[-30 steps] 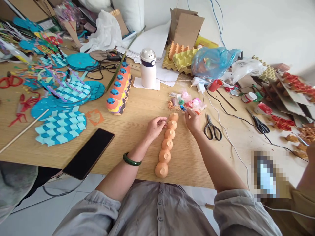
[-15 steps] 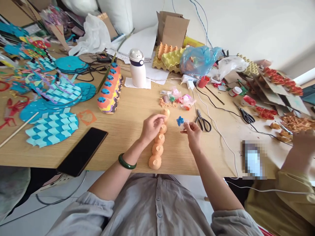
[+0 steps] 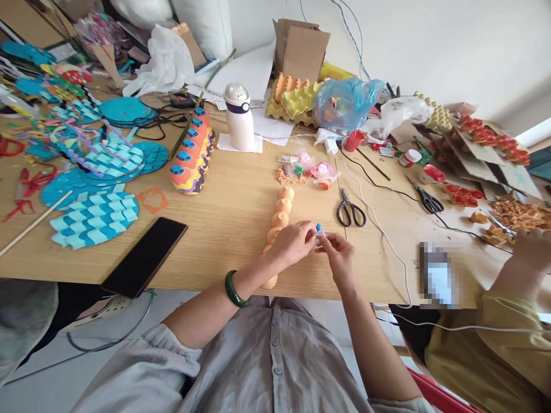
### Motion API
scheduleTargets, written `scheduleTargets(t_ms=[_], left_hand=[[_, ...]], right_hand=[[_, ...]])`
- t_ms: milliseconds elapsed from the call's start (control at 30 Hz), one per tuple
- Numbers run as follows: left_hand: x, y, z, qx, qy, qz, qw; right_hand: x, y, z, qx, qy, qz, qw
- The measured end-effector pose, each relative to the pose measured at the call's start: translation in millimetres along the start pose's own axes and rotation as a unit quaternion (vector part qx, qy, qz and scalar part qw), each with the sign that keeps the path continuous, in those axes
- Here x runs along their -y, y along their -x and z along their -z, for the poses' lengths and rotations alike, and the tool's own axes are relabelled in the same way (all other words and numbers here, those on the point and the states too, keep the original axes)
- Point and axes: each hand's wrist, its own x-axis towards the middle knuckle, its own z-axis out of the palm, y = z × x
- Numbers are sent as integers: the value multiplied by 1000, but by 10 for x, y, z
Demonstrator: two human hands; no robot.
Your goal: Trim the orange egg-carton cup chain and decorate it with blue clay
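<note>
My left hand (image 3: 295, 242) and my right hand (image 3: 340, 255) meet above the table, fingertips pinched on either side of a soft-looking blue lump (image 3: 319, 228) in a small clear plastic wrapper (image 3: 319, 234). Its material is not certain. Beneath my left forearm lies an orange row of egg-carton cups (image 3: 280, 220), running away from me; the hand and wrist cover part of its near half. Beyond it are several small plastic packets (image 3: 325, 172) with pink and green bits. Black-handled scissors (image 3: 350, 211) lie just past my right hand.
A phone (image 3: 146, 255) and blue paper-scaled discs (image 3: 97, 217) lie left. A painted egg-carton strip (image 3: 192, 152) and white bottle (image 3: 239, 117) stand behind. A white cable (image 3: 381, 241) crosses the right side, near another person's hand (image 3: 531, 249) and orange scraps (image 3: 520, 212).
My left hand has left the far end of the orange strip and come right and nearer, to the blue lump. My right hand has drawn slightly closer to me.
</note>
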Motion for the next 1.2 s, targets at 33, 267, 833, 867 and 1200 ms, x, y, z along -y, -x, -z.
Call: scheduleTargets(t_ms=[33, 267, 833, 867, 1200], left_hand=[[-12, 7, -5, -2, -5, 7, 1000], [37, -32, -14, -21, 7, 8, 1000], [73, -75, 74, 20, 153, 63, 986], [71, -62, 67, 20, 169, 71, 983], [-56, 13, 117, 36, 218, 80, 972]], right_hand=[[-11, 16, 3, -18, -6, 0, 1000], [25, 87, -30, 3, -79, -88, 993], [65, 136, 8, 92, -2, 21, 996], [34, 127, 12, 88, 24, 37, 995], [47, 117, -32, -17, 151, 101, 983]])
